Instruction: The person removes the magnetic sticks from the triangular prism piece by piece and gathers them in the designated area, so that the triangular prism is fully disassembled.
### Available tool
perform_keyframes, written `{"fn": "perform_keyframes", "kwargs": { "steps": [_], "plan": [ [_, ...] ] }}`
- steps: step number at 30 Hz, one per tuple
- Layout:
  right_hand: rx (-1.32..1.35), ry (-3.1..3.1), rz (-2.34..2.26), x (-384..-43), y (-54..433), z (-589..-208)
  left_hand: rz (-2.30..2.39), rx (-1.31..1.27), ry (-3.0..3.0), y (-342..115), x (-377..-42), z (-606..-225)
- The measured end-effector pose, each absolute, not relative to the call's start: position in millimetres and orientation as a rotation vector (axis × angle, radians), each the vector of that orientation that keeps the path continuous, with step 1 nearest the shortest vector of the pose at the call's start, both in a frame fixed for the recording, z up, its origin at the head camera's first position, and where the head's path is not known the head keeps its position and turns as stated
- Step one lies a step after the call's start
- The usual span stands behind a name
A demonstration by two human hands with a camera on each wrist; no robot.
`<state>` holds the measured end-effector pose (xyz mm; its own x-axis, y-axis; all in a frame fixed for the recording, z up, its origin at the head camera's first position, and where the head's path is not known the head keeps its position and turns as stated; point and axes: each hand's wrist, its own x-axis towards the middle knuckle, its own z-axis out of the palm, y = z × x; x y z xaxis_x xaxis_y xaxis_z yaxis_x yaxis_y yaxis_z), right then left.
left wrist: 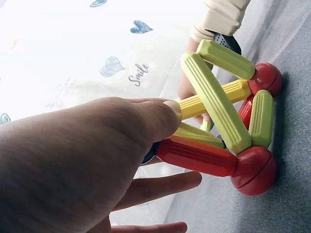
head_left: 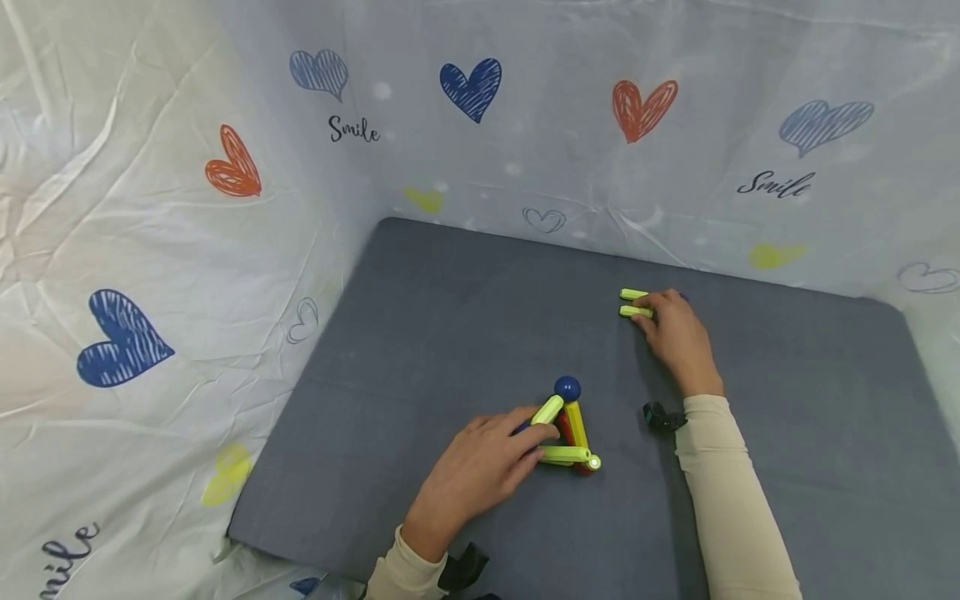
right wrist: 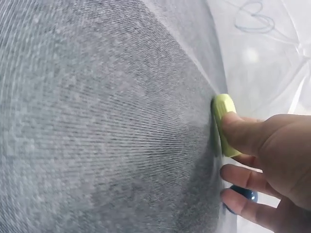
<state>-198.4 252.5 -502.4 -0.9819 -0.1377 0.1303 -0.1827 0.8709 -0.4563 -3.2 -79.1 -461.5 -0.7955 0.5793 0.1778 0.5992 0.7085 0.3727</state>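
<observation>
My left hand (head_left: 480,462) grips the upper part of a frame built of toy rods and balls, its thumb by the red rod (left wrist: 199,156) and yellow rod (left wrist: 214,101). Red balls (left wrist: 255,170) form lower corners on the cloth, joined by light green rods (left wrist: 214,97). A blue ball (head_left: 567,387) marks the frame's far corner in the head view. Farther off to the right, my right hand (head_left: 678,337) pinches a light green rod (right wrist: 223,104) low at the tabletop. A second green rod (head_left: 632,294) lies beside it. Behind the right fingers shows another blue ball (right wrist: 245,193).
Dark grey cloth covers the table (head_left: 450,317). White sheeting (head_left: 540,158) printed with hearts rises along its back and left edges. A dark strap device (head_left: 663,417) sits on the right wrist, and another (head_left: 463,567) on the left.
</observation>
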Motion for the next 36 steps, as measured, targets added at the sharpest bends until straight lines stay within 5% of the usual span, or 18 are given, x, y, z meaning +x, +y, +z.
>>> {"fn": "perform_keyframes", "kwargs": {
  "steps": [16, 36],
  "plan": [
    [0.214, -2.938, 0.796, -179, 241, -483, -0.604, -0.997, -2.860, -80, -2, -460],
    [0.670, -2.912, 1.084, -75, 205, -408, -0.602, -1.008, -2.851, -78, -5, -459]
  ]
}}
